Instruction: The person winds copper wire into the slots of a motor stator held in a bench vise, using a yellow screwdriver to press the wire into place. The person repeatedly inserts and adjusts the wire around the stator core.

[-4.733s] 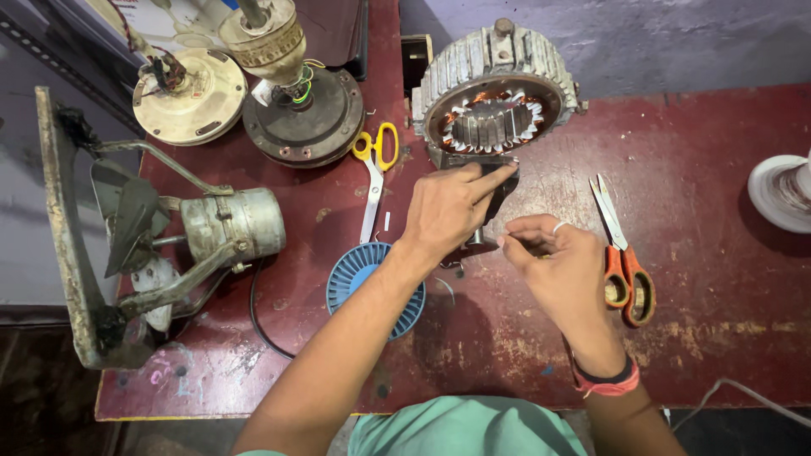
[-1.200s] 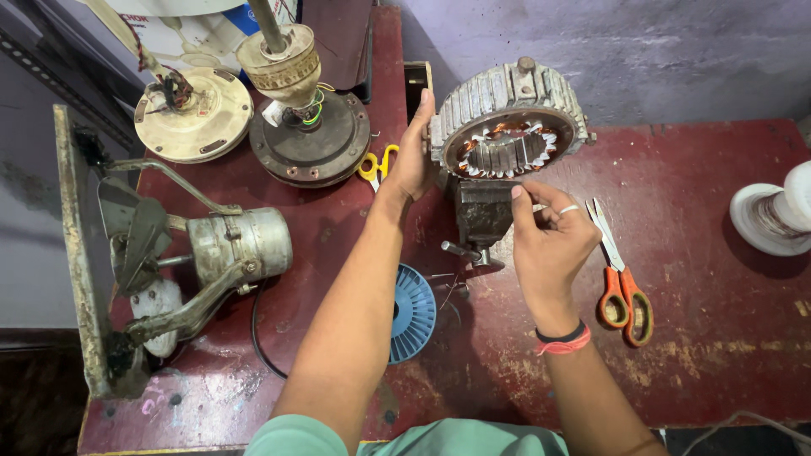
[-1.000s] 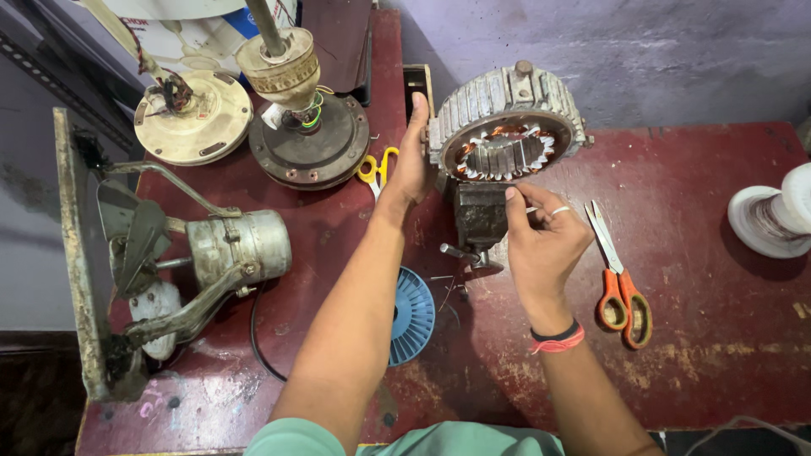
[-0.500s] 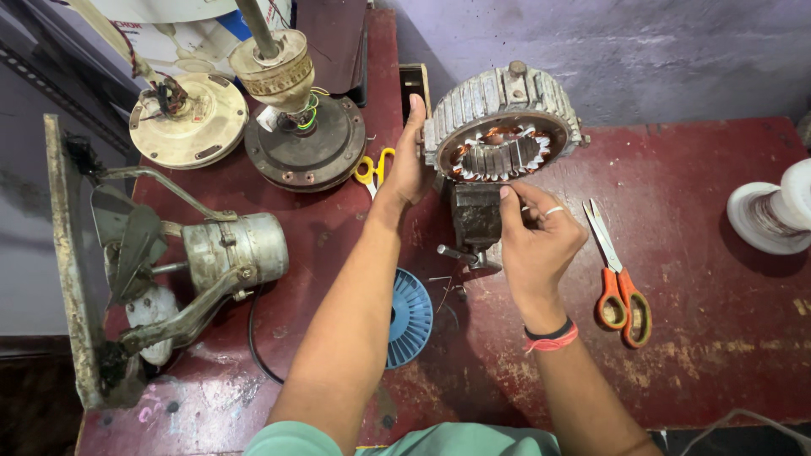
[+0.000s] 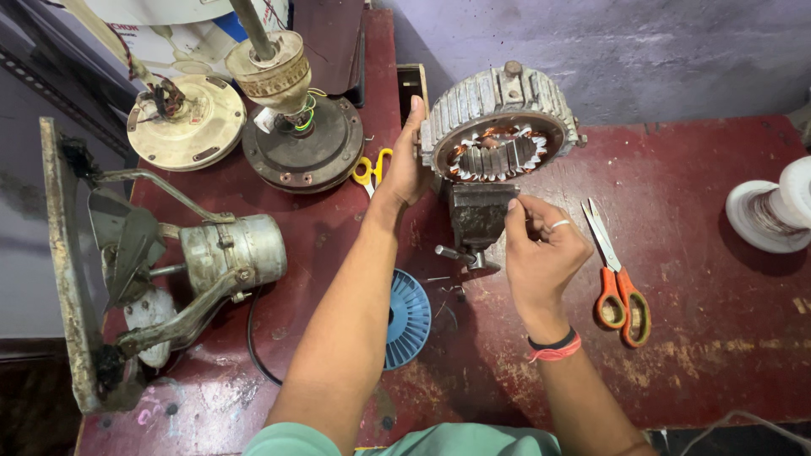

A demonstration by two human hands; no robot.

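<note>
A ribbed grey motor stator (image 5: 500, 118) with copper windings stands tilted on the red table, clamped in a small bench vise (image 5: 478, 215). My left hand (image 5: 404, 165) lies flat against the stator's left side, fingers straight up. My right hand (image 5: 545, 245) is at the vise's right jaw just below the stator's opening, thumb and fingers pinched together; whether they hold a thin wire I cannot tell.
Orange-handled scissors (image 5: 614, 279) lie right of my right hand. Yellow-handled scissors (image 5: 370, 171) lie behind my left wrist. A blue fan disc (image 5: 408, 317) is under my left forearm. Fan motors (image 5: 291, 127), an exhaust fan frame (image 5: 160, 262) and a white spool (image 5: 773, 211) ring the table (image 5: 718, 355).
My left hand moved from the front of the stator to its left side and stays pressed there. My right hand stayed at the vise, pinching; the view shifted slightly.
</note>
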